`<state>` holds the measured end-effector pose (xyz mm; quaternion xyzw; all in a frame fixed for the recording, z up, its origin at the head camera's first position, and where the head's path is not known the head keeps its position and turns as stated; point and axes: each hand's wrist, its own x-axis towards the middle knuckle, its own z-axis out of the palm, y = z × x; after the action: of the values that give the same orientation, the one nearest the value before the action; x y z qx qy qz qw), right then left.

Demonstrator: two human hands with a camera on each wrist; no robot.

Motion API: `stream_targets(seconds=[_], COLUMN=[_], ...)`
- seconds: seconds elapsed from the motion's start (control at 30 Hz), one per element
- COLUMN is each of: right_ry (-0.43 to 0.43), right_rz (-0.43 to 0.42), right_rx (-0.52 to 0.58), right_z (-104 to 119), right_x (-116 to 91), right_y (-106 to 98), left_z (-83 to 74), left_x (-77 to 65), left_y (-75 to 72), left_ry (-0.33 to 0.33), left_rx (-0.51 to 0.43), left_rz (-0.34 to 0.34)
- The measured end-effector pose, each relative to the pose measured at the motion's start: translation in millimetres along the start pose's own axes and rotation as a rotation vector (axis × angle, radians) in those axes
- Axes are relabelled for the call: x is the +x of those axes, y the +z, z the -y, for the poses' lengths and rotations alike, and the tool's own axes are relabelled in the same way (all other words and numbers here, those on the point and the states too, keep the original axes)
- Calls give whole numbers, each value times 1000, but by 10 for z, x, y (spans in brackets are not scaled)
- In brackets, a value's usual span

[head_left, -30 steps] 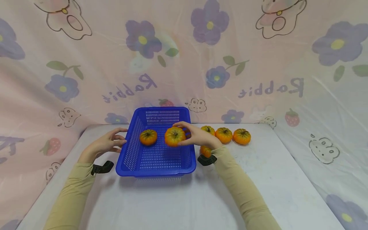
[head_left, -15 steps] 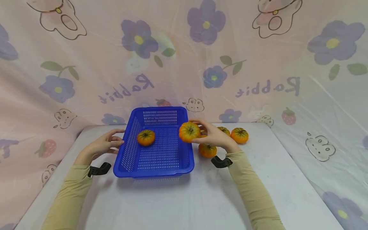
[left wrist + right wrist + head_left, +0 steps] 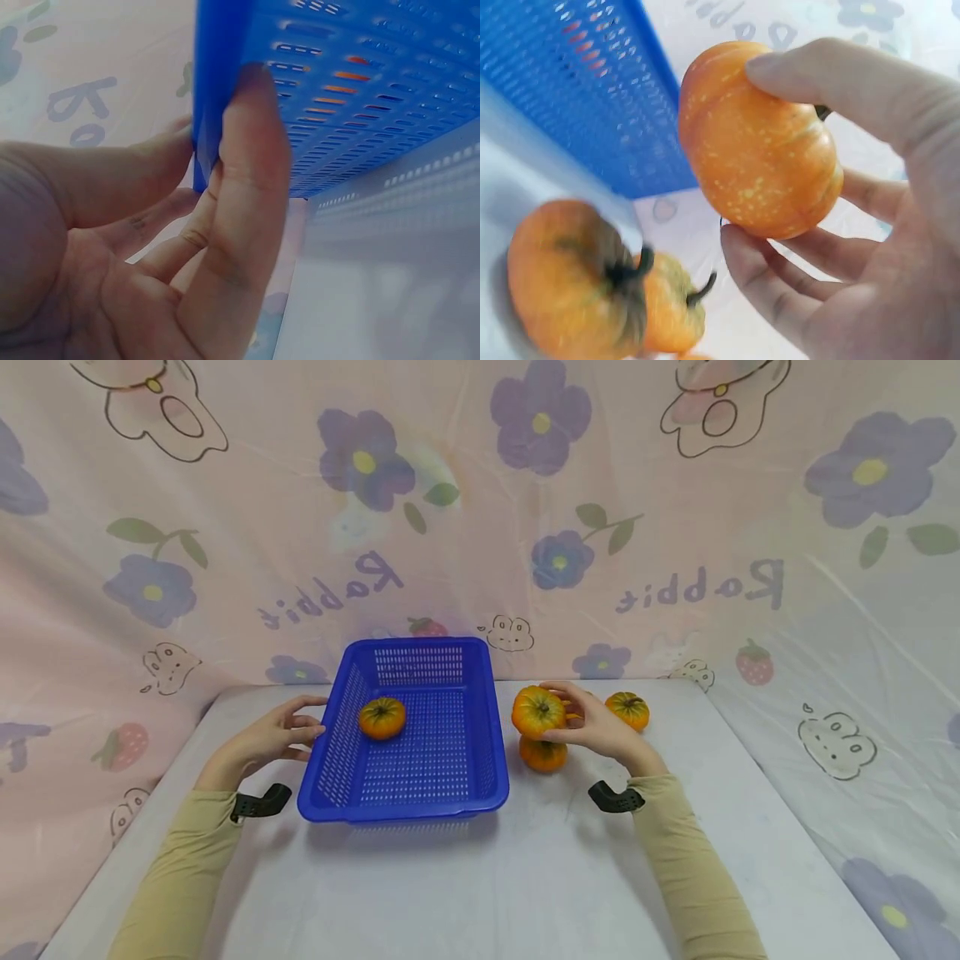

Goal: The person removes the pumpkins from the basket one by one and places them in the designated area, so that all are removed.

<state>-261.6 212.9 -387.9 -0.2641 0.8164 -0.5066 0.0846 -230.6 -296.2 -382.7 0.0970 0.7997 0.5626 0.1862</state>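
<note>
My left hand [image 3: 270, 739] grips the left rim of a blue plastic basket [image 3: 495, 760]. In the left wrist view, the rim passes between the thumb and the fingers [image 3: 255, 165]. A small orange pumpkin [image 3: 382, 718] sits inside the basket, towards its left. Outside the right rim, my right hand [image 3: 600, 731] holds another small pumpkin [image 3: 536, 712] between thumb and fingers. The right wrist view shows this held pumpkin [image 3: 757, 146] raised above others. A pumpkin on the table [image 3: 543, 757] is partly covered by the held one.
Another pumpkin [image 3: 628, 711] lies farther right on the white table [image 3: 450, 893], partly behind my right hand. The right wrist view has two pumpkins, one large in front [image 3: 570, 277] and one behind it [image 3: 673, 304]. A printed cloth [image 3: 465, 527] hangs behind the table.
My right hand has carried its pumpkin rightward, from over the basket, across the right rim, to above the table. My left hand has stayed at the left rim.
</note>
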Motion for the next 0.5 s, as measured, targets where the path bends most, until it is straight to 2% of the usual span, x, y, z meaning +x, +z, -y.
stream_targets(seconds=[0.5], right_ry=[63], right_rz=[-70], right_rx=[-60], right_z=[-356], right_x=[-366], right_y=[-236], left_z=[39], left_x=[15], left_y=[-3], left_ry=[13], left_rx=[-3], left_rz=[-10])
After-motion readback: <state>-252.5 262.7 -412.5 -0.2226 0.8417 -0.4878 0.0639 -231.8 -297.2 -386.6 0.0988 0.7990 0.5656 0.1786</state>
